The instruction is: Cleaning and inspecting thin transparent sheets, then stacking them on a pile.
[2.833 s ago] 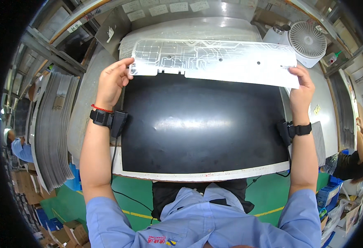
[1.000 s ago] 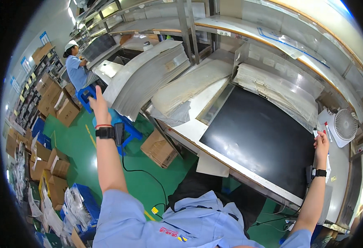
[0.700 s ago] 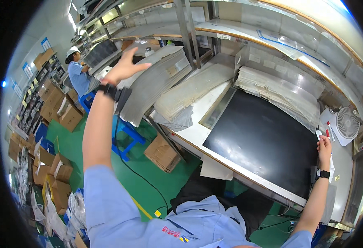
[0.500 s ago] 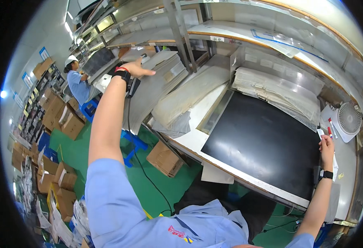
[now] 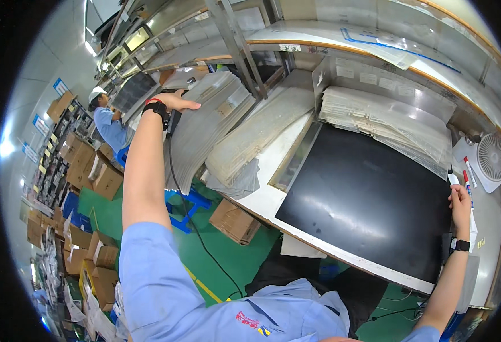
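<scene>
My left hand [image 5: 173, 102] reaches far out to the left, at the left edge of a thick fanned stack of grey sheets [image 5: 213, 122]. Its thumb stretches out over the sheets, apart from the fingers, and it looks open; whether it presses on the stack I cannot tell. At the right, the fingers of my right hand [image 5: 460, 204] are closed round a slim white tool with a dark tip [image 5: 453, 179]; its kind is unclear. That hand is beside the right edge of a large black mat [image 5: 370, 196] on the bench.
Pale sheets [image 5: 262, 134] and another sheet stack [image 5: 381, 122] lie behind the mat. A white fan [image 5: 493, 159] and a red marker [image 5: 467, 180] are at the right. Metal shelving [image 5: 330, 45] overhangs the bench. A co-worker [image 5: 109, 122] sits far left, near cardboard boxes [image 5: 106, 179].
My left hand has shifted slightly left and down along the grey stack, and its fingers look less spread. The view has turned a little. My right hand still holds the white tool.
</scene>
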### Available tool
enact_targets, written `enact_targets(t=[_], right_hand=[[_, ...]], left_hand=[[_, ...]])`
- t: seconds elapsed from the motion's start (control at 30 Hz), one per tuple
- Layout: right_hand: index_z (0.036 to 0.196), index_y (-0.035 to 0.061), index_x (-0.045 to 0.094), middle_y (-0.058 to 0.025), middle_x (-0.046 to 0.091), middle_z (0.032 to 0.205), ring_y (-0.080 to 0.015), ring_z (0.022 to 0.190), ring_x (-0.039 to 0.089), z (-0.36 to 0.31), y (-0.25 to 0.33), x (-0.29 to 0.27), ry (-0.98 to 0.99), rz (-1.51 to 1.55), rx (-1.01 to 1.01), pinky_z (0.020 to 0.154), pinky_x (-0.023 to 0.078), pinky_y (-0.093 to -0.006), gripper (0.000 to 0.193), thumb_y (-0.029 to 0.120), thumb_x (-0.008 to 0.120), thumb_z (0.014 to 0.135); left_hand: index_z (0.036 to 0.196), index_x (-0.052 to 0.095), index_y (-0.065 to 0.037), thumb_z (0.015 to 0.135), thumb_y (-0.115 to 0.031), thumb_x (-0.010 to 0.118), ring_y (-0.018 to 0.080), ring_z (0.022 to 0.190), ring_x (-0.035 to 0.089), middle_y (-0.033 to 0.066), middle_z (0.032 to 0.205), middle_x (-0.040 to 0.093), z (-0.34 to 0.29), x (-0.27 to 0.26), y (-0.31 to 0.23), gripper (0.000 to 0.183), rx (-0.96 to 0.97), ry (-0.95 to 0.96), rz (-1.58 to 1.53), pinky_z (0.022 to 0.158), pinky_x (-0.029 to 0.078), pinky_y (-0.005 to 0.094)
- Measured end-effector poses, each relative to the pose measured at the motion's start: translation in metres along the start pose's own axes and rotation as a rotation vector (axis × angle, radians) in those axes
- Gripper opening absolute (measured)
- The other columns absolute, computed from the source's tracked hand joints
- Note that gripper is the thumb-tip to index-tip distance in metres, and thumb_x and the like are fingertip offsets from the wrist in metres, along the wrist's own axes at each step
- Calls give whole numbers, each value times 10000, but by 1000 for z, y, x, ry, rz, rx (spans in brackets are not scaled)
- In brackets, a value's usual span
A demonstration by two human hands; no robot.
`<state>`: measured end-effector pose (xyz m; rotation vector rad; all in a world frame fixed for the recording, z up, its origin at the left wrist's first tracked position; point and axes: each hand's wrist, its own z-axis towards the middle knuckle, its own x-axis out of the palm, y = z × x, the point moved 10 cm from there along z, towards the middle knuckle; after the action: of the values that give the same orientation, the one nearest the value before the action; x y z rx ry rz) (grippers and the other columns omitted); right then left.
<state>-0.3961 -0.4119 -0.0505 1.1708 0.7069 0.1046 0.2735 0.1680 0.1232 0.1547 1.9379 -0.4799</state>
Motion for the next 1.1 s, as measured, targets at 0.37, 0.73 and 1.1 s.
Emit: enact_targets(t=[0.37, 0.73, 1.1], right_hand=[[1050, 57, 626, 38, 515, 728, -38, 600, 442, 2, -2, 1, 17, -35, 1, 540, 353, -196, 163, 168, 518, 997], [1051, 59, 626, 40, 511, 723, -38, 598, 439, 0, 0, 2, -8, -29, 35, 539, 351, -194, 156, 158, 518, 998], [1074, 59, 627, 40, 509, 729, -40, 615, 443, -3, -4, 0, -5, -52, 87, 546, 348, -195, 163, 151, 517, 995]], left_hand=[[1504, 187, 45, 613, -716, 731, 363, 1391, 351, 290, 1499, 320, 8, -20, 10, 1292, 51, -89, 49, 1088, 360, 404], [1525, 161, 4, 706, -712, 663, 362, 1409, 316, 260, 1525, 292, 41, -26, -16, 1198, -49, -76, 246, 1105, 321, 470], [1541, 105, -24, 690, -641, 723, 329, 1390, 349, 221, 1525, 304, 80, -12, 4, 1220, -82, 22, 12, 1099, 300, 455]])
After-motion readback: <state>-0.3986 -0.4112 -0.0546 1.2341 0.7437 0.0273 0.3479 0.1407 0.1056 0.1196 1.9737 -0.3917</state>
